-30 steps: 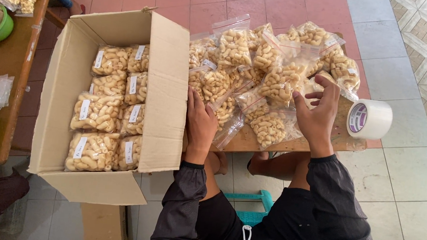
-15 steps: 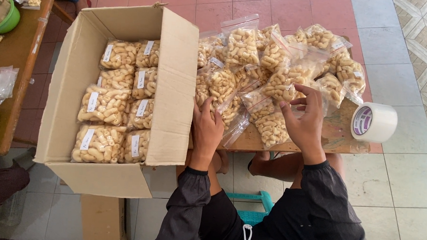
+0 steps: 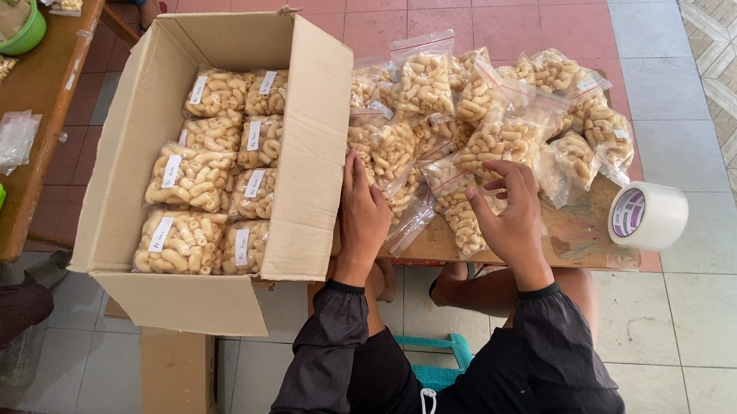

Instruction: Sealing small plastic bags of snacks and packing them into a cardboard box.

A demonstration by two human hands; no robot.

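A seated packer's left hand [image 3: 361,215] lies flat and open beside the cardboard box [image 3: 304,145], gripping nothing. The right hand [image 3: 511,214] hovers half-curled over clear snack bags [image 3: 461,212] on the small table [image 3: 585,243]; whether it grips one is unclear. Lifting bags flat would probably match the box's rows.

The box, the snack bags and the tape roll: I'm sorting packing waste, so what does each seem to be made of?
Box: brown corrugated cardboard by its look, matte, with folded flaps.
Snack bags: thin clear plastic film, glossy and crinkled, contents showing through; the left hand and right hand rest on them.
Tape roll: whitish, probably plastic tape; the core's material cannot be told.
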